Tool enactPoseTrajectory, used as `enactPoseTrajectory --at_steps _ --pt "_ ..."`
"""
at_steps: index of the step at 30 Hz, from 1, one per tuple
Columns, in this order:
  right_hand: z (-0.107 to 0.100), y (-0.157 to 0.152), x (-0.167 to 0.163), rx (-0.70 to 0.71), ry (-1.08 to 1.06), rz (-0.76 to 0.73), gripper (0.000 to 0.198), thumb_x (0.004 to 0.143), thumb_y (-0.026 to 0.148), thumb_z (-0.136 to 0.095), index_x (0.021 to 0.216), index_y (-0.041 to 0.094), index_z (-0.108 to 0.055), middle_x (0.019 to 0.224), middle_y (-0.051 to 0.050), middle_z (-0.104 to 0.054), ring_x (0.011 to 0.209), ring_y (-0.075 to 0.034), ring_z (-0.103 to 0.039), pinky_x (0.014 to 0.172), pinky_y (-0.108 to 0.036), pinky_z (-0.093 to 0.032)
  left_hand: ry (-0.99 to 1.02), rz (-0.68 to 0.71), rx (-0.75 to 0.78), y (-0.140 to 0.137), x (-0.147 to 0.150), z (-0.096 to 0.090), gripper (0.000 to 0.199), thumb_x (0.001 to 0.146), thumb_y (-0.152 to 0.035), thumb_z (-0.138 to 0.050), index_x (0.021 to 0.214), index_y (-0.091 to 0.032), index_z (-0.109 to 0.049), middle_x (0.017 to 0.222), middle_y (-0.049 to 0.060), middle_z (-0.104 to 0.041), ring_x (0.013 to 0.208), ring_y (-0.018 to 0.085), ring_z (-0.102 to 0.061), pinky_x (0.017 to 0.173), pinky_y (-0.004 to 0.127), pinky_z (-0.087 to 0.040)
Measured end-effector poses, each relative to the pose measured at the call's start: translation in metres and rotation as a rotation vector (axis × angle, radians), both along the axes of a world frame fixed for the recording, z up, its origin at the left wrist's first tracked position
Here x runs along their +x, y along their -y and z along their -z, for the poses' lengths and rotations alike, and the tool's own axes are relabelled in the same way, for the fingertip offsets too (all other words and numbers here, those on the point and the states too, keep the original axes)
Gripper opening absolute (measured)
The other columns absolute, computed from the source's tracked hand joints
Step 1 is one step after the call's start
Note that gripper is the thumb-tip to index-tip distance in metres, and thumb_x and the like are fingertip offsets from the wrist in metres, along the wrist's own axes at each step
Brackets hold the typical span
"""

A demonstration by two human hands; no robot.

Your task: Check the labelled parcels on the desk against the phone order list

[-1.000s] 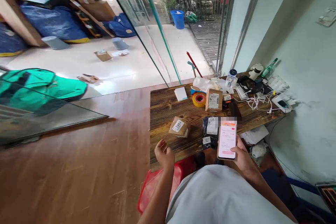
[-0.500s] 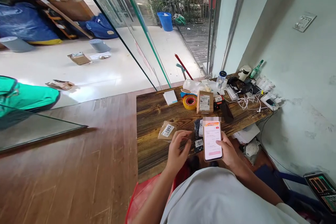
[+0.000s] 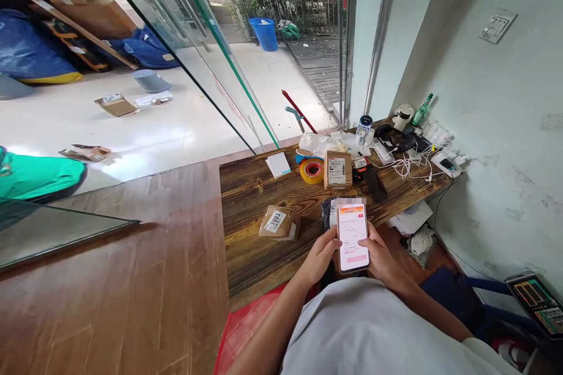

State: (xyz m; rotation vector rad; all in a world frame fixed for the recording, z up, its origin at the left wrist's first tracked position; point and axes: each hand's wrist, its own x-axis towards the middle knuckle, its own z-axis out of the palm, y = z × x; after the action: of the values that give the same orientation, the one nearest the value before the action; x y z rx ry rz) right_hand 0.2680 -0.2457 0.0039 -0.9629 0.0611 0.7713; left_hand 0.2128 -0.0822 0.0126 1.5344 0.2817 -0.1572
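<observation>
A smartphone [image 3: 353,234] with a lit white and orange screen is held upright between both hands, over the near edge of the wooden table [image 3: 246,263]. My left hand [image 3: 320,256] grips its left side, thumb at the edge of the screen. On the other side my right hand [image 3: 379,255] is closed round the phone, thumb over the glass. Behind the phone, a dark plastic parcel [image 3: 326,211] is partly hidden. To the left lies a small cardboard box [image 3: 279,222] labelled 7003.
Farther back on the table are a white card [image 3: 278,164], a yellow tape roll [image 3: 312,170], an upright cardboard box [image 3: 338,170], a dark flat object [image 3: 375,183] and tangled white cables [image 3: 411,167]. A red stool [image 3: 246,322] stands beneath the left arm. Glass doors stand beyond.
My left hand has moved right from beside the small box and taken hold of the phone's left side. The dark parcel's 1017 label is now hidden. The view has shifted slightly.
</observation>
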Motion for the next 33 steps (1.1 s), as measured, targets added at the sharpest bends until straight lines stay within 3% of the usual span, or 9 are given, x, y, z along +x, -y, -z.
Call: enactPoseTrajectory --at_steps 10,15,18,20,24,26,29,31,33 --pt "-0.003 0.002 0.002 0.094 -0.082 -0.011 0.054 0.064 0.03 -0.074 0.116 0.028 -0.065 0.115 -0.004 -0.08 0.111 -0.032 -0.072 0.1 -0.048 -0.057 -0.053 -0.001 -0.086 -0.001 0.004 0.005 0.047 0.071 -0.04 -0.056 0.111 -0.021 -0.071 0.11 0.007 -0.079 0.103 0.031 -0.07 0.091 0.043 -0.057" --pt "-0.002 0.01 0.0 0.127 0.029 -0.141 0.074 0.058 0.015 -0.079 0.129 0.03 -0.061 0.124 -0.002 -0.077 0.114 -0.028 -0.071 0.095 -0.041 -0.058 -0.043 0.041 -0.115 -0.003 -0.001 -0.001 0.052 0.075 -0.04 -0.05 0.119 -0.021 -0.07 0.106 0.007 -0.078 0.096 0.029 -0.069 0.084 0.041 -0.056" --pt "0.0 0.013 -0.003 0.116 0.107 -0.195 0.084 0.061 0.019 -0.088 0.137 0.033 -0.056 0.136 -0.003 -0.071 0.122 -0.026 -0.067 0.099 -0.04 -0.056 -0.004 0.027 -0.072 -0.008 -0.002 0.003 0.055 0.081 -0.044 -0.047 0.125 -0.021 -0.07 0.112 0.009 -0.076 0.103 0.029 -0.067 0.091 0.043 -0.054" --pt "0.001 0.013 -0.004 0.093 0.145 -0.187 0.087 0.062 0.023 -0.092 0.14 0.033 -0.055 0.141 -0.004 -0.069 0.127 -0.027 -0.065 0.104 -0.042 -0.054 0.011 -0.075 -0.028 -0.015 -0.003 0.013 0.058 0.084 -0.049 -0.046 0.13 -0.02 -0.067 0.115 0.01 -0.075 0.108 0.03 -0.067 0.094 0.043 -0.054" --pt "0.004 0.013 -0.006 0.05 0.143 -0.158 0.086 0.063 0.023 -0.094 0.139 0.035 -0.056 0.141 -0.004 -0.068 0.127 -0.026 -0.065 0.106 -0.043 -0.053 -0.035 -0.481 0.134 -0.037 -0.011 0.046 0.054 0.085 -0.057 -0.051 0.121 -0.02 -0.067 0.101 0.009 -0.072 0.098 0.028 -0.068 0.087 0.041 -0.056" --pt "0.004 0.013 -0.008 0.051 0.128 -0.163 0.085 0.064 0.024 -0.094 0.139 0.036 -0.056 0.14 -0.003 -0.069 0.125 -0.025 -0.066 0.105 -0.042 -0.053 -0.016 -0.7 0.3 -0.049 -0.02 0.062 0.046 0.083 -0.054 -0.057 0.115 -0.022 -0.063 0.1 0.007 -0.067 0.095 0.027 -0.065 0.089 0.043 -0.055" --pt "0.006 0.015 -0.011 0.042 0.12 -0.145 0.082 0.065 0.025 -0.094 0.137 0.037 -0.057 0.138 -0.002 -0.071 0.124 -0.025 -0.067 0.105 -0.041 -0.054 -0.034 -0.956 0.677 -0.064 -0.034 0.084 0.039 0.075 -0.041 -0.07 0.106 -0.023 -0.057 0.107 0.008 -0.058 0.11 0.032 -0.058 0.104 0.051 -0.051" --pt "0.008 0.016 -0.013 0.006 0.116 -0.139 0.083 0.066 0.024 -0.094 0.138 0.038 -0.056 0.139 -0.002 -0.07 0.125 -0.025 -0.067 0.107 -0.043 -0.053 -0.123 -1.035 0.859 -0.07 -0.041 0.097 0.046 0.07 -0.034 -0.078 0.106 -0.021 -0.053 0.114 0.011 -0.054 0.125 0.037 -0.05 0.114 0.057 -0.043" --pt "0.012 0.017 -0.013 -0.028 0.114 -0.16 0.084 0.066 0.025 -0.094 0.139 0.038 -0.056 0.14 -0.003 -0.07 0.127 -0.026 -0.066 0.11 -0.045 -0.051 -0.208 -1.059 0.914 -0.073 -0.044 0.108 0.06 0.068 -0.03 -0.084 0.116 -0.018 -0.049 0.127 0.015 -0.049 0.136 0.039 -0.042 0.119 0.059 -0.038"
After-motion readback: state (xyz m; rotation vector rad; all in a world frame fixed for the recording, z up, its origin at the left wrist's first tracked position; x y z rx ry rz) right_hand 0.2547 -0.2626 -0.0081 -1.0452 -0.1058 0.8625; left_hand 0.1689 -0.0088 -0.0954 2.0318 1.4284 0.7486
